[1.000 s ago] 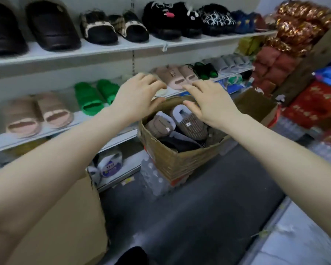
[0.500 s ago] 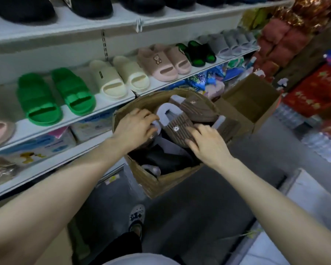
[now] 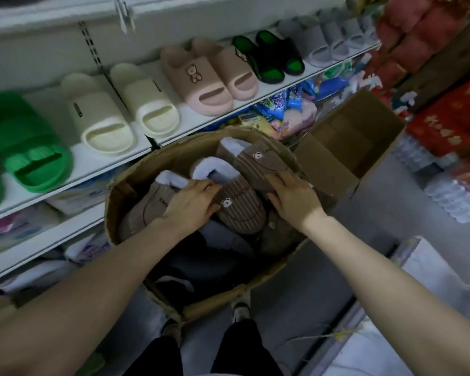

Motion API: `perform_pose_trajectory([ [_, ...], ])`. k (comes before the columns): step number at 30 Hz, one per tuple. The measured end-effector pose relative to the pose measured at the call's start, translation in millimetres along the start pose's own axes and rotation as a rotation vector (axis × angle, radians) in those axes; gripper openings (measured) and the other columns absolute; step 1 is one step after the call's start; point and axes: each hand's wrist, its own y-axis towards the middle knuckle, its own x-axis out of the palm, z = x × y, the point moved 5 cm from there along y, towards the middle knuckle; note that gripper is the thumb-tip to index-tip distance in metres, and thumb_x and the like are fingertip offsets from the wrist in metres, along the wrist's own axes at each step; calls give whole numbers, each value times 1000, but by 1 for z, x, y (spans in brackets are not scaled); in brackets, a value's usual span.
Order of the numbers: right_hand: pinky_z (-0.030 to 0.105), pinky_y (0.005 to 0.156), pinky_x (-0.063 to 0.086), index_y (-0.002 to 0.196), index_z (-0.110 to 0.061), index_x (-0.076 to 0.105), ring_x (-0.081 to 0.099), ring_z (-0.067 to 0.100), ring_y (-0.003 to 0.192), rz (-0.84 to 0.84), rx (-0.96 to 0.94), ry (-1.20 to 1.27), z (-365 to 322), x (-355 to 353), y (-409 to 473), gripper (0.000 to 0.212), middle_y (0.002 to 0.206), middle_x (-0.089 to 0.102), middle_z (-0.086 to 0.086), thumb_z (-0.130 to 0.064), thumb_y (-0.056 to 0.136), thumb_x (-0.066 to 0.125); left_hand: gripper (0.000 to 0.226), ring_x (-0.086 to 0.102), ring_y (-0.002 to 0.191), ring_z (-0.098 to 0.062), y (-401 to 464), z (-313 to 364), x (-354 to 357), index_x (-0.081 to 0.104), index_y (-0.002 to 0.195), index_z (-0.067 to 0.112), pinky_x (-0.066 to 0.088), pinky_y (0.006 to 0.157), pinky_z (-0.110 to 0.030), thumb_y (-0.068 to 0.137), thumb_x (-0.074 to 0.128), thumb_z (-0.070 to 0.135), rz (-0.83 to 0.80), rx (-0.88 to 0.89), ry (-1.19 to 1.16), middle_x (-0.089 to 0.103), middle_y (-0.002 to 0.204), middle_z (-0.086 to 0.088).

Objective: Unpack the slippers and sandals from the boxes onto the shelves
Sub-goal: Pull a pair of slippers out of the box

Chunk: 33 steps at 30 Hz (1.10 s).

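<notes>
From the head camera, both hands reach into the open cardboard box below the shelf. The left hand lies across a brown fleece-lined slipper, fingers bent against its upper, seemingly gripping it. The right hand, fingers fairly straight, presses the next striped slipper, probably steadying the pile for lifting. Darker footwear deeper down is hard to make out. An emptied box stands just beside.
</notes>
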Motion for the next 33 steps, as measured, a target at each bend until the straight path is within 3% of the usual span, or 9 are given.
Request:
perform_pose_trajectory([
  [6,49,107,40,143,-9,46,40,36,137,-73,-155,17,36,15,106,49,151,41,15,-32,100,36,63,58,109,-42,40,-15,54,53,132,2,49,93,-50,89,35,45,-67,-201,-58,60,122,-24],
  [10,45,116,26,153,-10,30,25,33,146,-240,-276,26,50,40,150,53,157,32,15,-28,104,40,57,57,105,-41,52,-16,90,51,131,-3,46,92,-48,93,48,40,-142,-326,-78,61,116,-25],
  [13,44,111,30,148,-9,38,31,38,139,-347,-313,15,56,53,163,50,148,38,19,-32,104,40,34,59,89,-40,58,-16,97,65,101,-1,48,83,-48,89,56,30,-88,-382,-89,65,95,-23],
  [15,37,103,30,131,-8,57,35,36,132,-366,-299,81,56,49,168,39,136,45,21,-32,102,45,38,60,76,-37,57,-13,91,65,78,2,50,73,-44,88,47,34,-9,-379,-107,64,77,-19],
  [18,26,78,24,100,-1,70,48,31,110,-400,-315,213,50,36,172,29,101,58,19,-26,99,55,35,58,69,-34,51,2,68,61,71,4,47,68,-38,88,44,30,103,-346,-66,60,69,-16],
  [22,36,73,41,95,-13,66,55,29,96,-353,-377,309,48,18,173,18,93,60,10,-30,95,60,32,54,72,-32,44,10,17,62,79,6,37,76,-38,93,40,25,246,-319,35,58,74,-14],
  [28,38,70,45,94,-15,67,58,21,82,-191,-430,425,34,-29,151,16,84,63,-2,-30,93,63,29,56,67,-32,5,7,-16,66,77,6,31,65,-32,92,45,22,177,-310,32,64,71,-16],
  [30,33,66,40,96,-18,69,57,16,82,-174,-397,455,25,-41,144,14,85,64,-4,-31,92,64,17,61,78,-37,-14,1,-1,70,87,7,38,67,-29,90,54,13,112,-380,-63,68,85,-18],
  [33,22,63,36,96,-20,70,58,11,81,-160,-372,490,10,-54,131,13,85,64,-6,-31,93,64,30,59,108,-34,-31,1,14,64,122,11,44,84,-29,92,57,8,33,-507,-300,63,121,-16],
])
